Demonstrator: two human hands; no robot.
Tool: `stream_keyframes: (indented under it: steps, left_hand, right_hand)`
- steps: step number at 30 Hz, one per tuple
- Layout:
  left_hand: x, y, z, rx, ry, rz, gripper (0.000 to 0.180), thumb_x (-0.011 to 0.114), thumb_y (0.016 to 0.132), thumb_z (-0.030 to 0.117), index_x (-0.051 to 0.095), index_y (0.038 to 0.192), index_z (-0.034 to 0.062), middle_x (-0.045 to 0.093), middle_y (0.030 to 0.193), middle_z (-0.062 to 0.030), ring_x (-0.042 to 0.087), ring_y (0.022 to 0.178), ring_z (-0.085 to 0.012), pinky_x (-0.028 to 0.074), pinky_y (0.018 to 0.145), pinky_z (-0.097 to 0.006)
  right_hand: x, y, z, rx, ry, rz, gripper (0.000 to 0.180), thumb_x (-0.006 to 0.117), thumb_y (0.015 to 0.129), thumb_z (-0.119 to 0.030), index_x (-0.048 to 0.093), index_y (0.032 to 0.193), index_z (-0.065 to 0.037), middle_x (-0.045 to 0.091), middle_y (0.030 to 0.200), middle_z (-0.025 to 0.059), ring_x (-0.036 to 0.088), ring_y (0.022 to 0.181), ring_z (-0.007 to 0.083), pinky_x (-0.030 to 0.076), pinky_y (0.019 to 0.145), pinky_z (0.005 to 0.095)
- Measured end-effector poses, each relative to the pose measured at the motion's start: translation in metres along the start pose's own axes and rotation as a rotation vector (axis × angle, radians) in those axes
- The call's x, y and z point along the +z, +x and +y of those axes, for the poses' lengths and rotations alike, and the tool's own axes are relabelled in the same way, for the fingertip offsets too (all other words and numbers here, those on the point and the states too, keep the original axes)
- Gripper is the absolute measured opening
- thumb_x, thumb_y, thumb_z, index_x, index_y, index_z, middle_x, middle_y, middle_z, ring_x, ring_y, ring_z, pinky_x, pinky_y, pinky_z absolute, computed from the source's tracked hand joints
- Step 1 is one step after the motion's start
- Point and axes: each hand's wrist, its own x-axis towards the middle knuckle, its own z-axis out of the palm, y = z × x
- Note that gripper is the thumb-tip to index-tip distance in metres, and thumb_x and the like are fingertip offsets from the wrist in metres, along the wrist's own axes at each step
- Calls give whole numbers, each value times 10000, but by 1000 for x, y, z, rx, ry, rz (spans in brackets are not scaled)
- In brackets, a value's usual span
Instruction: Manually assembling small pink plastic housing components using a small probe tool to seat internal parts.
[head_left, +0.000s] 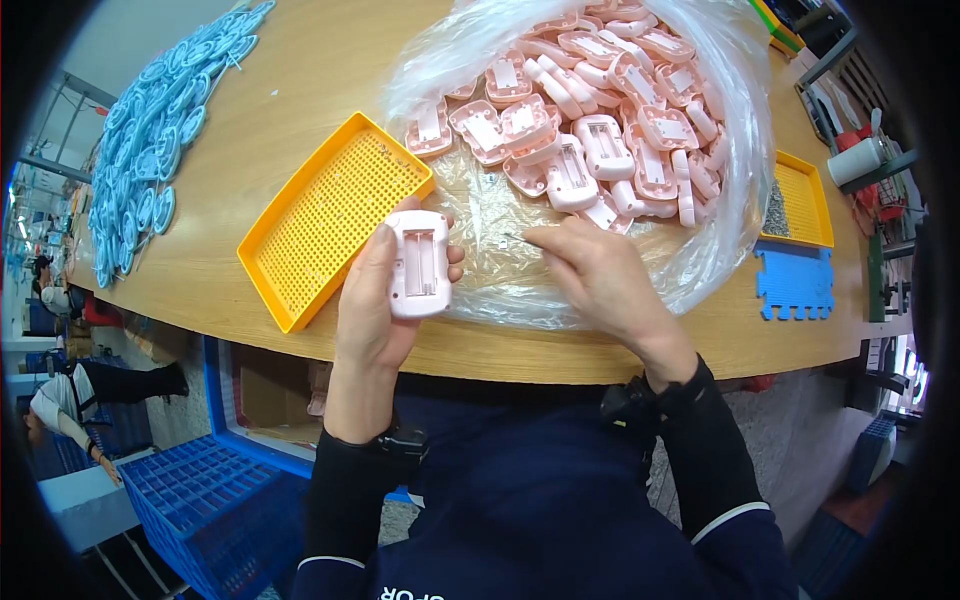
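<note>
My left hand [372,290] is closed round a pale pink plastic housing [421,265], held upright with its open battery compartment facing up toward me. Metal contacts show inside that compartment. To the right, my right hand [600,275] is pinched on a small, thin, dark metal piece [514,237]; its tip points left, apart from the housing, and its exact kind is too small to make out. Beyond both hands, a pile of similar pink housings [600,150] lies in an opened clear plastic bag [735,190].
A yellow perforated tray [290,215] rests left of my left hand. Light blue looped plastic parts [165,130] are heaped at the far left. At the right are a yellow tray [810,205] with small metal parts and a blue foam mat [795,282]. A person [75,400] is off to the left.
</note>
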Motion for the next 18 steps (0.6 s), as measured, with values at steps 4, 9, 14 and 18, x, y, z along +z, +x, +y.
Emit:
stream_keyframes:
  steps: [4, 9, 14, 18]
  left_hand:
    - [-11, -9, -6, -18, -141, 11, 499, 306, 1041, 344, 345, 1406, 6, 529, 1257, -225, 610, 980, -289, 545, 841, -384]
    - [-21, -19, -7, -14, -260, 18, 467, 309, 1031, 297, 365, 1390, 4, 512, 1286, -235, 578, 1084, -341, 502, 942, -433]
    - [-25, -27, -11, -81, -349, 21, 450, 329, 1025, 285, 360, 1388, 21, 511, 1285, -225, 555, 1148, -372, 472, 993, -469]
    - [-18, -26, -14, -66, -304, 4, 402, 350, 1027, 215, 349, 1393, 49, 545, 1224, -201, 593, 1097, -342, 531, 913, -438]
  right_hand:
    - [21, 20, -2, -77, -163, -53, 149, 615, 815, -101, 666, 946, -52, 608, 872, 120, 643, 769, 317, 516, 690, 424]
    - [38, 27, 8, -78, -209, -122, 124, 629, 816, -121, 653, 921, -59, 602, 911, 97, 638, 792, 308, 517, 690, 416]
    - [46, 28, 16, -60, -170, -61, 113, 635, 838, -124, 646, 927, -55, 597, 870, 86, 628, 764, 276, 512, 677, 376]
    - [30, 29, 2, 127, 172, -114, 105, 616, 860, -83, 644, 942, -23, 614, 810, 44, 598, 694, 163, 492, 636, 299]
